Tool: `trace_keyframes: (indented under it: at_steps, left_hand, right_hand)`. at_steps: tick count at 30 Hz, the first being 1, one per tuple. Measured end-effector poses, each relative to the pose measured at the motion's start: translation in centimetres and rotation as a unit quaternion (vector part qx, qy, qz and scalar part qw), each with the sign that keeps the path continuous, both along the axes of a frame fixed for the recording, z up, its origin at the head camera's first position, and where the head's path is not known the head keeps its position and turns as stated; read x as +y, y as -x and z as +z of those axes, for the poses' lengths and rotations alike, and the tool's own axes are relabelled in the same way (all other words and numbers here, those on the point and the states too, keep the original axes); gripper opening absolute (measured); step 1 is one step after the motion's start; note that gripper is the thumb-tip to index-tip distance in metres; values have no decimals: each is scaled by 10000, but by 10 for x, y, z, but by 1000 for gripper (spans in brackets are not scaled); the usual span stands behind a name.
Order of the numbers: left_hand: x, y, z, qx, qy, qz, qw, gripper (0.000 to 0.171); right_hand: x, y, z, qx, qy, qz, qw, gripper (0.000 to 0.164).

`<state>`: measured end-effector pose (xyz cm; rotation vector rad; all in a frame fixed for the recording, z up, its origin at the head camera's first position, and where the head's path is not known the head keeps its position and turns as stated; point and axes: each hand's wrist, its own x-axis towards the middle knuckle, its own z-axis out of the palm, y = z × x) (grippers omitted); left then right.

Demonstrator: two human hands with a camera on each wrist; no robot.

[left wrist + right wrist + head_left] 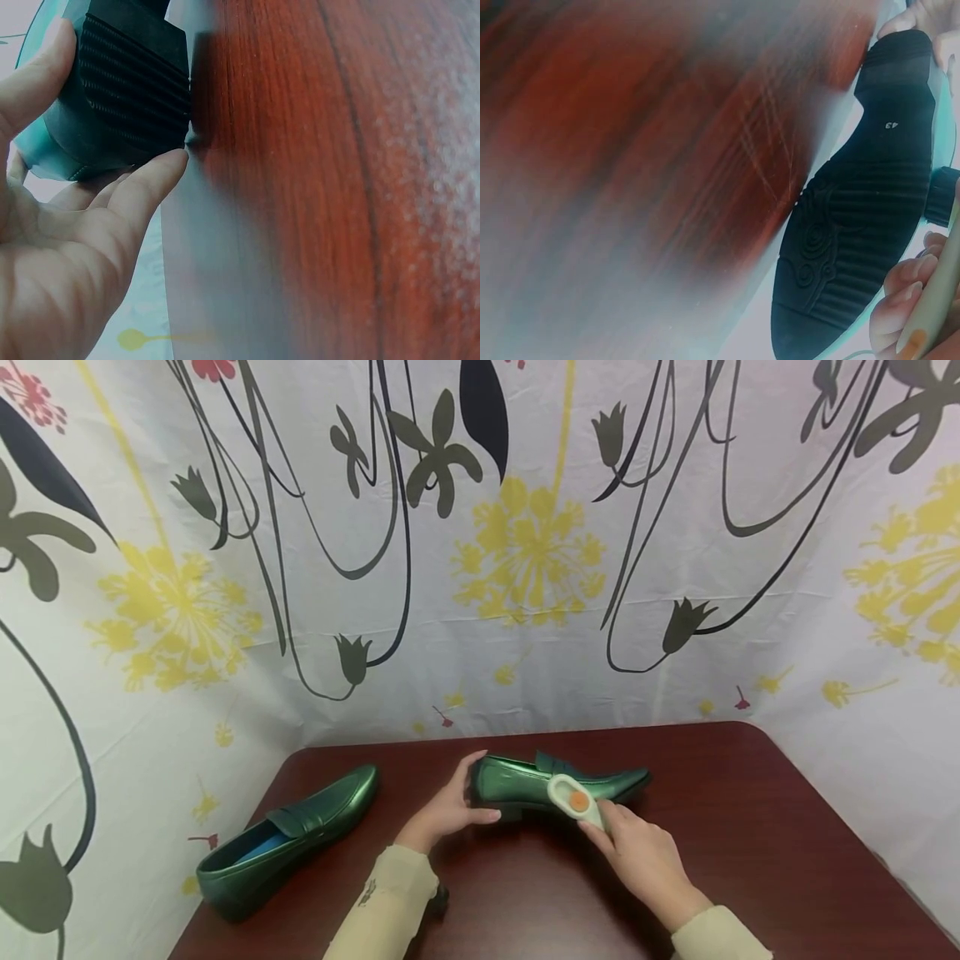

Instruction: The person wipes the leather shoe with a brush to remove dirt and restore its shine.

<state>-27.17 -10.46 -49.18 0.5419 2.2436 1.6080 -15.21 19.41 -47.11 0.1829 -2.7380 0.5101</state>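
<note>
Gripping a shoe (513, 782) and pale tool (579, 801), hands (447, 807) (647, 858) border an underside (862, 225) only wrist views show.

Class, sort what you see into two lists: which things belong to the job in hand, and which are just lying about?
Job in hand:
Held shoe, gripped by the left hand
Brush, in the right hand

Lying about:
Other shoe, untouched, though possibly part of the job
Cloth, seemingly just backdrop
</note>
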Motion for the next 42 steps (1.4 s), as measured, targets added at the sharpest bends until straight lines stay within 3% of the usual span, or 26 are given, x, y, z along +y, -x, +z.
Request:
trace_keyframes:
  at_steps: [17, 26, 42]
  left_hand:
    - [0, 1, 1, -34, -28, 14, 10000, 102]
    - [1, -2, 3, 13, 4, 10, 10000, 103]
    - [2, -3, 2, 84, -8, -16, 10000, 102]
  right_hand:
    - [19, -4, -1, -210, 242, -175, 9993, 30]
    - [29, -5, 1, -626, 437, -294, 9967, 46]
    - [45, -6, 0, -801, 584, -433, 9941, 54]
